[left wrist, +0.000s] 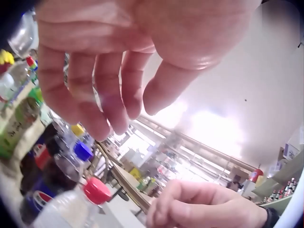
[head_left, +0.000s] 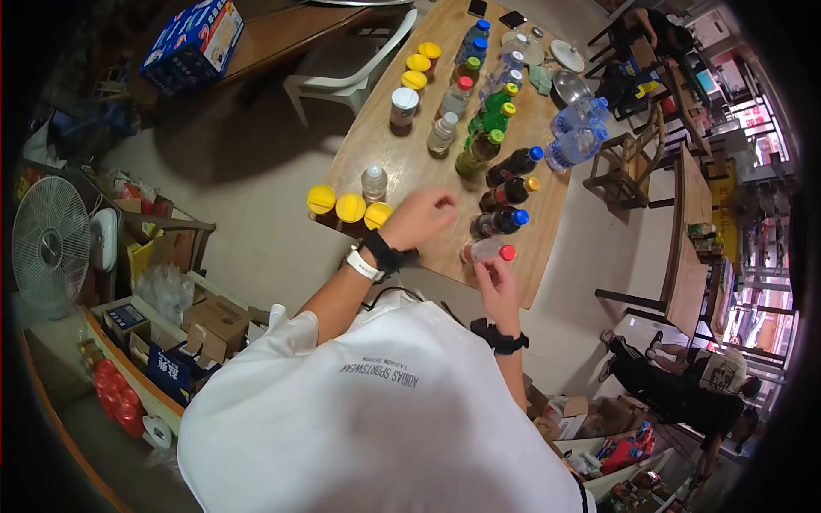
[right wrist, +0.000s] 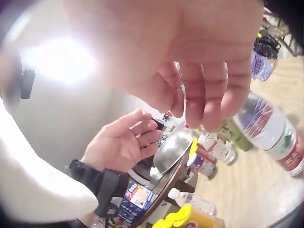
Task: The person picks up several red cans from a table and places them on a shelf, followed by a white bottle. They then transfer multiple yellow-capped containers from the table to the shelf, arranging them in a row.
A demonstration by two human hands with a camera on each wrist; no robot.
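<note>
My left hand (head_left: 423, 220) is over the near part of the wooden table, fingers loosely bent with nothing in them. In the head view my right hand (head_left: 499, 289) overlaps the near side of a clear red-capped bottle (head_left: 486, 250). The left wrist view shows a gap between the right hand (left wrist: 204, 206) and that bottle's red cap (left wrist: 97, 191). Its fingers are relaxed and hold nothing. Beyond that bottle stand dark cola bottles (head_left: 498, 223) with blue and yellow caps. Yellow-lidded jars (head_left: 351, 208) and a small clear white-capped bottle (head_left: 374, 183) are left of my left hand.
Green bottles (head_left: 479, 154), clear bottles (head_left: 442, 134) and more yellow-lidded jars (head_left: 414, 79) run up the table (head_left: 385, 141). Large wrapped water bottles (head_left: 577, 145) are by its right edge. A white chair (head_left: 351, 81) is on the left; people are at the right.
</note>
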